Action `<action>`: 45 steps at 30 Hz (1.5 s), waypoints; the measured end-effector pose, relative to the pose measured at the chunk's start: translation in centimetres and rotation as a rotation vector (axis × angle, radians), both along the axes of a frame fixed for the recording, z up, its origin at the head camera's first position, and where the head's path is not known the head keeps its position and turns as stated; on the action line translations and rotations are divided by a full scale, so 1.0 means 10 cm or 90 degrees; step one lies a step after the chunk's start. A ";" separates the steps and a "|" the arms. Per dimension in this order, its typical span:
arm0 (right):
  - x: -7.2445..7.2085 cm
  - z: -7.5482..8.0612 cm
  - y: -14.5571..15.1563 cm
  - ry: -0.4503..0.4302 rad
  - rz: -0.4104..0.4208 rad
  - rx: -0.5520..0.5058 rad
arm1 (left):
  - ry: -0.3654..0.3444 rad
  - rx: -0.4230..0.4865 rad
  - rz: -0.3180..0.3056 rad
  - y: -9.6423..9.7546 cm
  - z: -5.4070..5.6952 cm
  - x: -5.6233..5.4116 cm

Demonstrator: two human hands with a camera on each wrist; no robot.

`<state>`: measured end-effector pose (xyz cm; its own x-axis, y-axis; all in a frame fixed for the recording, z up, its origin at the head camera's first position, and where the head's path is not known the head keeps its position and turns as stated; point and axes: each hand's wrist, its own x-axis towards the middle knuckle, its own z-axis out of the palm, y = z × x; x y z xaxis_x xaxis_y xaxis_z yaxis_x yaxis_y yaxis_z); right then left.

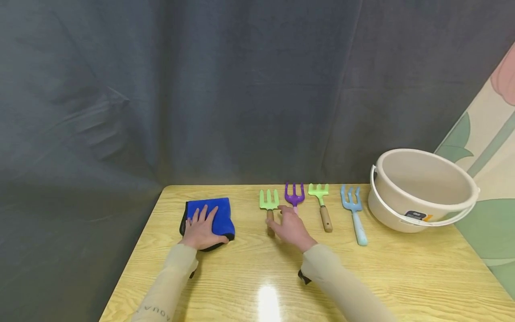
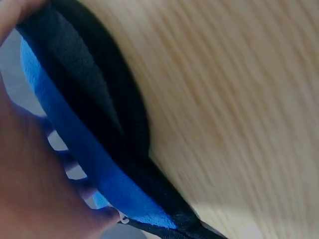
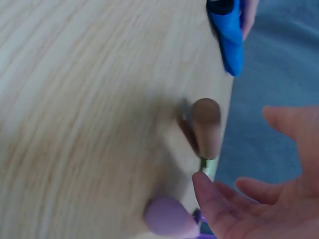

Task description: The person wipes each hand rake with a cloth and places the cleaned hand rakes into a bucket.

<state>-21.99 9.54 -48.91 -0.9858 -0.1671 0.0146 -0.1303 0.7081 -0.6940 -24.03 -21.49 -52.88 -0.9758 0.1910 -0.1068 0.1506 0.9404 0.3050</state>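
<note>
**Right hand at a green hand fork, left hand on a folded blue cloth**

The green fork, with a brown handle, lies on the table just right of the centre of the head view, tines toward the top of the frame. The right hand is over its handle, thumb and fingers parted and loosely bent; in the right wrist view a gap shows between them, with no grip evident, and whether the skin touches the handle cannot be told. Left of centre lies the blue cloth, folded and edged in black; the left hand rests on it with fingers spread, grasping nothing. The left wrist view shows the cloth's layered dark edge.

Just right of the green fork, the purple fork has its pink handle partly hidden by the right hand. Further right lie a second green fork, also brown-handled, and a light blue fork. At the right of the frame stands a beige bucket, its white bail lowered across the front. The wood-grained table fills the lower frame; a dark curtain hangs behind.
</note>
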 end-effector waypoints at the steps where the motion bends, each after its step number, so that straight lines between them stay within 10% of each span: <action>1: -0.02 -0.02 -0.01 0.005 -0.002 0.003 | 0.008 0.001 0.002 0.01 0.00 0.00; 17: -0.18 -0.30 -0.21 0.020 -0.063 0.097 | 0.049 -0.040 0.080 0.21 0.15 0.03; 45: -0.10 -0.19 -0.06 -0.144 -0.045 -0.091 | 0.226 0.047 0.124 0.18 0.24 0.16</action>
<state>-23.03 8.94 -50.77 -0.9758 -0.1102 -0.1890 0.0856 0.6028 -0.7933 -22.43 -19.64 -50.51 -0.9683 -0.0060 0.2498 0.0805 0.9390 0.3345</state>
